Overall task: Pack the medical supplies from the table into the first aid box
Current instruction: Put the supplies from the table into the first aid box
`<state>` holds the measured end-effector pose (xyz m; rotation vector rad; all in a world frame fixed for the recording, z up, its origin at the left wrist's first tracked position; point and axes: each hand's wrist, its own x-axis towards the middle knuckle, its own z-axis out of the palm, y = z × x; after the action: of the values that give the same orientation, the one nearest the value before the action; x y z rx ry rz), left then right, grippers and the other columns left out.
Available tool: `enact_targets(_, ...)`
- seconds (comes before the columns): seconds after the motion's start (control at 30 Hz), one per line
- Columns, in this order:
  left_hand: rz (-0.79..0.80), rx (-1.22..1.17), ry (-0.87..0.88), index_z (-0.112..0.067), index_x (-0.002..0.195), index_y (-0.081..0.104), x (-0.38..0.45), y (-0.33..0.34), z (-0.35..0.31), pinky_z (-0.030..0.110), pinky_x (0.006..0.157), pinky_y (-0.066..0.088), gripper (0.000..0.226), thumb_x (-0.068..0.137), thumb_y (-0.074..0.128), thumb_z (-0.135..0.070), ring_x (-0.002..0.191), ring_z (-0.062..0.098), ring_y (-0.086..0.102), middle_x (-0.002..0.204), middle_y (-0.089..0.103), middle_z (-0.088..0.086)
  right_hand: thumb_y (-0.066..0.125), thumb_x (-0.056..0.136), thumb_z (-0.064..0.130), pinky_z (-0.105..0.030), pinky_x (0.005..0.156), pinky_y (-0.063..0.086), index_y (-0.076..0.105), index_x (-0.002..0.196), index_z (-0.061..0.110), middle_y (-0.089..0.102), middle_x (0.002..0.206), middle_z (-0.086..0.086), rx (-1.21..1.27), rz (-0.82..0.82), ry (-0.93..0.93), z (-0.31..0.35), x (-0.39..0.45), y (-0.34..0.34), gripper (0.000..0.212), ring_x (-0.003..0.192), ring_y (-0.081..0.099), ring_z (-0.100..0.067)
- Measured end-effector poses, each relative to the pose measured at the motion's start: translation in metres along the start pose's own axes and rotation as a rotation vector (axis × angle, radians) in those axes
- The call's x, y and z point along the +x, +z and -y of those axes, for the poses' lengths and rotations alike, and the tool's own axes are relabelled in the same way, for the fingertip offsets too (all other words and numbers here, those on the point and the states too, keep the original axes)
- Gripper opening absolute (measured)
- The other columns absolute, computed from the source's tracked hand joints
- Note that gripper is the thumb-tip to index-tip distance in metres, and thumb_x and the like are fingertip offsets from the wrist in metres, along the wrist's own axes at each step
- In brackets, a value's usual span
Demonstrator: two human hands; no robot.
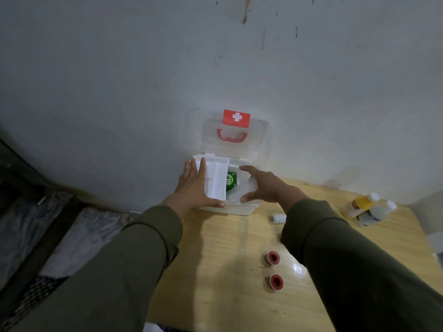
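Observation:
The white first aid box stands open against the wall, and its clear lid, with a red cross label and a red handle, leans back. A white pad and a green packet lie inside. My left hand lies flat on the box's left side, fingers spread and thumb at the front rim. My right hand arches over the right half, fingers apart, thumb at the front rim. Still on the table are two red-capped rolls, a small white piece and the bottles.
The wooden table butts against a grey wall. Its left edge drops off to a dark floor with patterned cloth. The bottles lie near the table's right edge.

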<state>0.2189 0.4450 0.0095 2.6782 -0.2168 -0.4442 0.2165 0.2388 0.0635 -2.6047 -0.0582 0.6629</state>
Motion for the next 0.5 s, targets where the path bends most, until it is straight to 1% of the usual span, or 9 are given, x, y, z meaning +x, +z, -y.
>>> enact_targets(0.13,-0.01,0.007,-0.003,-0.02,0.146,-0.023,0.0,0.001,0.0,0.048,0.117,-0.001,0.142,0.054,0.073,-0.07,0.144,0.03,-0.024,0.156,-0.027,0.009,0.078,0.072,0.03,-0.043,0.106,0.038,0.029,0.142,0.028,0.044,0.142,-0.012,-0.024,0.04,0.022,-0.001,0.009,0.0,0.086,0.126,0.044,-0.031)
enact_targets(0.2,-0.012,0.021,-0.007,-0.021,0.146,-0.024,0.001,0.003,0.0,0.048,0.117,-0.002,0.141,0.055,0.072,-0.071,0.143,0.029,-0.025,0.156,-0.028,0.008,0.077,0.073,0.031,-0.042,0.104,0.041,0.032,0.141,0.026,0.044,0.142,-0.012,-0.034,0.069,0.037,0.0,0.011,-0.005,0.082,0.122,0.049,-0.029)
enact_targets(0.27,-0.012,0.031,-0.008,-0.021,0.145,-0.025,0.001,0.003,0.0,0.048,0.117,-0.003,0.141,0.055,0.072,-0.071,0.143,0.029,-0.026,0.155,-0.029,0.008,0.076,0.074,0.033,-0.038,0.093,0.05,0.032,0.141,0.024,0.046,0.141,-0.012,-0.004,0.096,0.045,0.001,0.014,-0.008,0.082,0.105,0.061,-0.025)
enact_targets(0.3,-0.013,0.034,-0.008,-0.022,0.145,-0.025,0.001,0.003,-0.001,0.048,0.117,-0.003,0.141,0.056,0.072,-0.071,0.143,0.029,-0.026,0.155,-0.029,0.008,0.075,0.075,0.035,-0.035,0.086,0.053,0.031,0.142,0.023,0.046,0.14,-0.013,0.021,0.098,0.048,0.003,0.016,-0.008,0.081,0.1,0.063,-0.024)
enact_targets(0.33,-0.013,0.036,-0.008,-0.022,0.144,-0.025,0.001,0.003,-0.001,0.048,0.117,-0.003,0.14,0.056,0.072,-0.071,0.143,0.029,-0.026,0.155,-0.029,0.008,0.072,0.077,0.039,-0.032,0.08,0.054,0.031,0.142,0.022,0.045,0.141,-0.013,0.031,0.085,0.05,0.004,0.018,-0.008,0.079,0.102,0.062,-0.025)
enact_targets(0.37,-0.015,0.039,-0.007,-0.022,0.144,-0.025,0.001,0.003,-0.001,0.048,0.117,-0.003,0.139,0.056,0.071,-0.071,0.143,0.029,-0.026,0.155,-0.029,0.007,0.067,0.08,0.045,-0.03,0.078,0.053,0.032,0.142,0.021,0.044,0.142,-0.013,0.015,0.052,0.047,0.007,0.019,-0.007,0.075,0.108,0.059,-0.028)
enact_targets(0.4,-0.019,0.044,-0.007,-0.023,0.144,-0.025,0.001,0.003,-0.001,0.048,0.117,-0.003,0.139,0.057,0.071,-0.071,0.143,0.029,-0.025,0.155,-0.028,0.007,0.061,0.083,0.05,-0.032,0.081,0.053,0.033,0.141,0.021,0.043,0.142,-0.014,-0.006,0.003,0.046,0.008,0.021,-0.005,0.071,0.114,0.056,-0.032)
enact_targets(0.47,-0.021,0.051,-0.007,-0.023,0.145,-0.024,0.002,0.003,-0.001,0.049,0.117,-0.002,0.138,0.057,0.071,-0.071,0.144,0.029,-0.025,0.156,-0.028,0.007,0.049,0.087,0.057,-0.044,0.09,0.052,0.034,0.141,0.022,0.039,0.142,-0.018,0.01,-0.071,0.069,0.01,0.022,-0.002,0.066,0.117,0.052,-0.039)
enact_targets(0.5,-0.017,0.051,-0.009,-0.022,0.145,-0.025,0.002,0.002,-0.001,0.049,0.117,-0.002,0.139,0.056,0.071,-0.071,0.143,0.029,-0.025,0.156,-0.028,0.007,0.045,0.088,0.059,-0.048,0.092,0.051,0.035,0.14,0.022,0.036,0.142,-0.019,0.032,-0.085,0.083,0.011,0.022,0.001,0.065,0.117,0.051,-0.041)
